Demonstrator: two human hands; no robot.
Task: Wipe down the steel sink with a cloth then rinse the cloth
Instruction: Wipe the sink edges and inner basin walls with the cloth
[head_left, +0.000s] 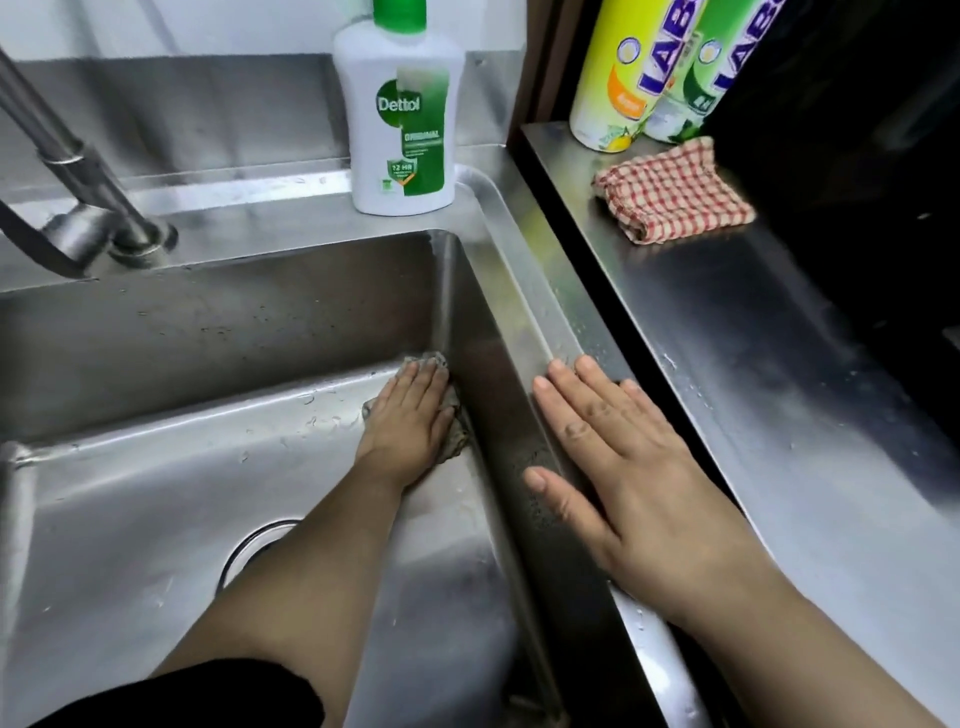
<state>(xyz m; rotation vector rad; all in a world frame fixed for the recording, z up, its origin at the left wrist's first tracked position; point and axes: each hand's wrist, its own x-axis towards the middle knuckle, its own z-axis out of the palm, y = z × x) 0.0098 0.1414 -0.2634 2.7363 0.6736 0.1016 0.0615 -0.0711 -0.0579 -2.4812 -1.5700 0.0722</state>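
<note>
The left hand (410, 415) pressed the cloth (457, 439) flat, fingers straight, into the far right corner of the sink (156, 519) floor, apparently to work the seam. The right hand (623, 467), fingers extended and grasping nothing, rested on the sink's right rim, probably as a brace.

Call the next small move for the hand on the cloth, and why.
Probably drag the cloth back along the right wall seam toward the near edge. The left hand presses it flat into the far right corner of the sink floor, so it cannot go further that way. Droplets dot the floor left of it. The right hand rests flat on the rim.
</note>
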